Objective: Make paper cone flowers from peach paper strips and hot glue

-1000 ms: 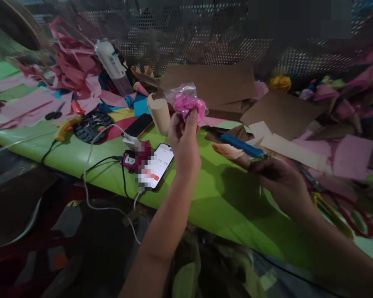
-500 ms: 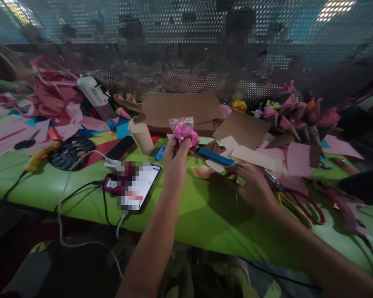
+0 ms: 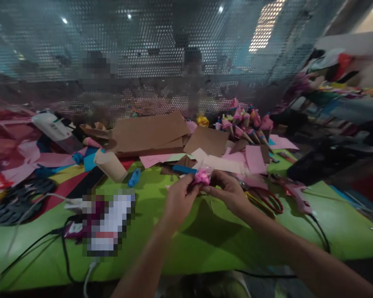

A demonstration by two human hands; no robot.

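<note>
My left hand and my right hand meet over the green table, both pinching a small clear plastic bag with pink stuff inside. The fingers of each hand are curled round the bag from either side. Just behind the hands lies a blue-handled tool among paper pieces.
A phone with cables lies at the left front, a beige paper cup on its side behind it. Brown cardboard sheets, pink paper scraps, paper cones, red-handled scissors and a pink glue gun crowd the back and right.
My head has lifted, so the table sits lower in view. My right hand left the table and came to the bag, which my left hand lowered toward it.
</note>
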